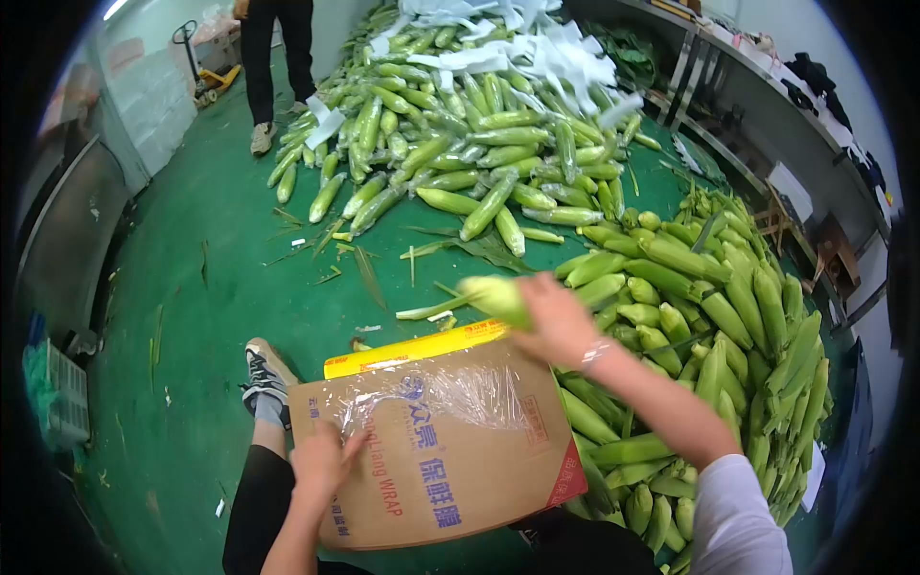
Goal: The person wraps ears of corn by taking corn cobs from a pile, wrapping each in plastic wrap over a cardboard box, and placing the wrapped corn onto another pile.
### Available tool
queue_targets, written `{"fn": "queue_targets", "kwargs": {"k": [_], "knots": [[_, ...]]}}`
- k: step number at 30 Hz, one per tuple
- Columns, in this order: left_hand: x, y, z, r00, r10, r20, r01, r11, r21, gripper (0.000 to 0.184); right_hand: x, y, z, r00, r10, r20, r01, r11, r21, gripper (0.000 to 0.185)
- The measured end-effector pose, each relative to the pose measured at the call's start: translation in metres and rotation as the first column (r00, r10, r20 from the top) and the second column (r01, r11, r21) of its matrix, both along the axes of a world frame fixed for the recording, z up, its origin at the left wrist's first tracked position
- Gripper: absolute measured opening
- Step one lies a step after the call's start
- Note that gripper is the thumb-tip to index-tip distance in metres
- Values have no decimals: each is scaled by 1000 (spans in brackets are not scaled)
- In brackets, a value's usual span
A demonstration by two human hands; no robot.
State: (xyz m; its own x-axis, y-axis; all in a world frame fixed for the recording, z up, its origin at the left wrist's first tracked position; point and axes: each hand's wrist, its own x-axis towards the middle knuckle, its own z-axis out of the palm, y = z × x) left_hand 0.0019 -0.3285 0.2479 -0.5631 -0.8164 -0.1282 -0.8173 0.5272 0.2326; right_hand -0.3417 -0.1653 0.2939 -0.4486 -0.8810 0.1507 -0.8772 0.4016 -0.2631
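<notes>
My right hand [556, 316] is wrapped around a husked green ear of corn [495, 299], its pale end pointing left. The ear is held above the far edge of a brown cardboard box [479, 479] with printed lettering, which lies across my lap. Clear plastic wrap [470, 391] is spread over the cardboard's upper part, wrinkled and shiny. Resting on the cardboard's left side is my left hand [324, 464], thumb and fingers apart, close to the wrap's edge. Behind the cardboard's far edge shows a yellow printed box [417, 349].
Unwrapped corn [709, 287] is heaped at my right. Ahead lies a large pile of wrapped corn [498, 144], topped with white strips [537, 62]. A person [278, 48] stands behind it at left. A pallet jack [206, 81], a crate [67, 398] and a metal shelf [767, 86] line the sides.
</notes>
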Motion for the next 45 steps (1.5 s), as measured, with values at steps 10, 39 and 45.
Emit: {"fn": "queue_targets", "kwargs": {"k": [10,39,45], "knots": [[17,-24,18,161,792,-588,339,516,787,20,125,-77,-45,782,585,215,-582,809,-84,69],[-45,23,19,810,-540,-228,483,835,-263,59,89,-33,-70,960,141,-243,-166,983,-82,47],[-83,-8,-8,710,-650,-272,593,760,-266,59,80,-111,-64,520,419,744,-653,757,29,61]]}}
